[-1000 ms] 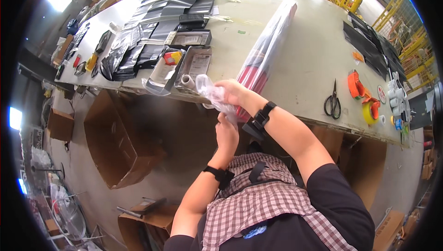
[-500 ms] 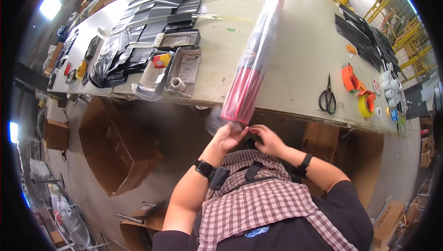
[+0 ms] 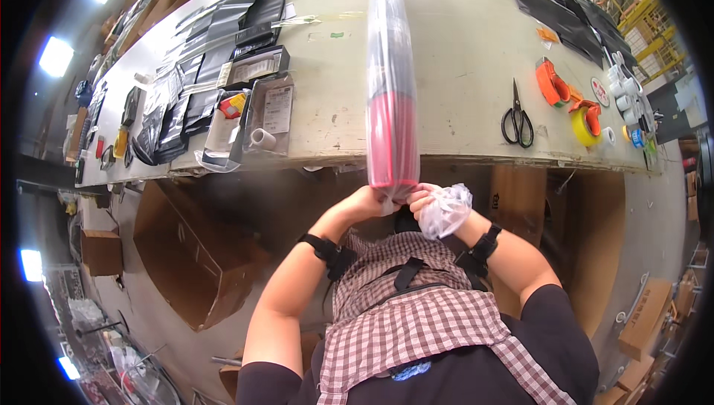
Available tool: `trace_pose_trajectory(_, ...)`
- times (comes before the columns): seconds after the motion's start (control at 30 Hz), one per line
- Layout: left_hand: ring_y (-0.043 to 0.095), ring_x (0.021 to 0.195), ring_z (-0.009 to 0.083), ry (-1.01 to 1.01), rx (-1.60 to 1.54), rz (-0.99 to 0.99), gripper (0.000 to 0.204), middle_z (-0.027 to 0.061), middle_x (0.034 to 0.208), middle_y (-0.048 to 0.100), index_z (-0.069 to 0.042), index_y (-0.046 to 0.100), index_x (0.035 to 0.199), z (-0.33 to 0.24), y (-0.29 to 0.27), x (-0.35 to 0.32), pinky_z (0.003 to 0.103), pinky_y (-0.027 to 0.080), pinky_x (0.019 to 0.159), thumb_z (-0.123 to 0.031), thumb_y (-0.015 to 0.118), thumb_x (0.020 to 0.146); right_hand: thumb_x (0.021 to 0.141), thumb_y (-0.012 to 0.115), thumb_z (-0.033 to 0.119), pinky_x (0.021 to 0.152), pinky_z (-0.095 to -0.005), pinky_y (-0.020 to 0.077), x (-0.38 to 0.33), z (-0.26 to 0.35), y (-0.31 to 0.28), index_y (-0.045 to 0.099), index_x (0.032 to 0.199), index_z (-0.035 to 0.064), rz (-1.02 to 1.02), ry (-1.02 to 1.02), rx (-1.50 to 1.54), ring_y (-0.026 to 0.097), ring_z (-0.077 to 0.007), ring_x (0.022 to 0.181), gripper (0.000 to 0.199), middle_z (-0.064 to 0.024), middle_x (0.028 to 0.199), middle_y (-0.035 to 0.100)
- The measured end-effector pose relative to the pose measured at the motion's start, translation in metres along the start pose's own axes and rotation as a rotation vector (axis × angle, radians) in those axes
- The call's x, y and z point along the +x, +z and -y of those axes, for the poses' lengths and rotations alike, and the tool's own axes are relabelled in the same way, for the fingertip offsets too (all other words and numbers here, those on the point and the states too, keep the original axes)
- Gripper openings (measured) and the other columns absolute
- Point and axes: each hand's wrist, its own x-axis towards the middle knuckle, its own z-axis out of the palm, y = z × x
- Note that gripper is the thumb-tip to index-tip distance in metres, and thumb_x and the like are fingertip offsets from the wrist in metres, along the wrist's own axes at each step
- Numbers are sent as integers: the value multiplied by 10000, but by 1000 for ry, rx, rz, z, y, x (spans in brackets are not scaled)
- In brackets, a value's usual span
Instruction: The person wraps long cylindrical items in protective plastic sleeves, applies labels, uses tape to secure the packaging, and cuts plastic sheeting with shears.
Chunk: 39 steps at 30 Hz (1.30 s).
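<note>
A long, narrow bundle [image 3: 393, 130], red at its near part and dark to whitish farther off, lies in a clear plastic bag [image 3: 384, 3]. It points straight away from me across the table, its near end jutting past the table edge. My left hand [image 3: 364, 204] is closed on the gathered bag just below the red end. Close beside it, my right hand [image 3: 424, 198] is closed on the bag too, with the crumpled loose end [image 3: 446, 213] bunched over its wrist side. Some fingertips are hidden behind the plastic.
Black scissors [image 3: 516, 119], an orange tape dispenser [image 3: 552, 83] and a yellow tape roll [image 3: 584, 128] lie to the right. Left are open trays [image 3: 269, 111] and black plastic bags [image 3: 201, 78]. Cardboard boxes [image 3: 193, 249] stand below the table [image 3: 461, 70].
The bundle has swung from slanting right to pointing straight ahead. The bag's loose end has passed from the left hand's side to the right hand, which now grips it. The view has shifted slightly.
</note>
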Motion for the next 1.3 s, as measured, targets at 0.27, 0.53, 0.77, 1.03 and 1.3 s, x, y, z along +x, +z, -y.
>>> trace_pose_trajectory(0.27, 589, 799, 111, -233, -490, -659, 204, 46, 895, 647, 31, 625, 975, 26, 58, -2, 255, 456, 714, -10, 613, 775, 917, 378, 434, 962, -386, 418, 11, -61, 28, 427, 1227, -97, -68, -715, 49, 542, -279, 1069, 617, -211, 1183, 525)
trace_pose_trajectory(0.53, 645, 788, 285, -257, 216, -733, 286, 182, 846, 649, 42, 594, 925, 4, 58, -4, 349, 487, 687, 2, 633, 645, 735, 721, 124, 859, -326, 467, 15, -50, 4, 467, 1190, -21, -802, -963, -2253, 544, -209, 1034, 541, -147, 1088, 543)
trace_pose_trajectory(0.77, 627, 790, 150, -172, 138, -756, 288, 104, 880, 659, 26, 583, 969, -1, 55, -13, 280, 497, 706, 5, 666, 694, 707, 656, 78, 590, -279, 500, 20, -45, 12, 617, 820, -42, -823, -1070, -2266, 626, -155, 654, 170, -107, 720, 630)
trace_pose_trajectory(1.03, 600, 709, 134, -474, -798, -861, 204, 38, 848, 606, -43, 521, 916, 7, 72, -5, 256, 481, 641, 5, 638, 756, 698, 612, 239, 601, -375, 490, 7, -42, 17, 607, 839, -39, -1177, -850, -2151, 620, -345, 642, 312, -209, 676, 607)
trace_pose_trajectory(1.3, 345, 525, 55, -490, -1365, -121, 105, -42, 668, 449, -81, 529, 884, -15, 46, -10, 216, 279, 482, -91, 604, 812, 765, 609, 109, 502, -263, 487, -1, -38, 16, 620, 890, -41, -1037, -886, -1859, 612, -135, 542, 196, -86, 697, 641)
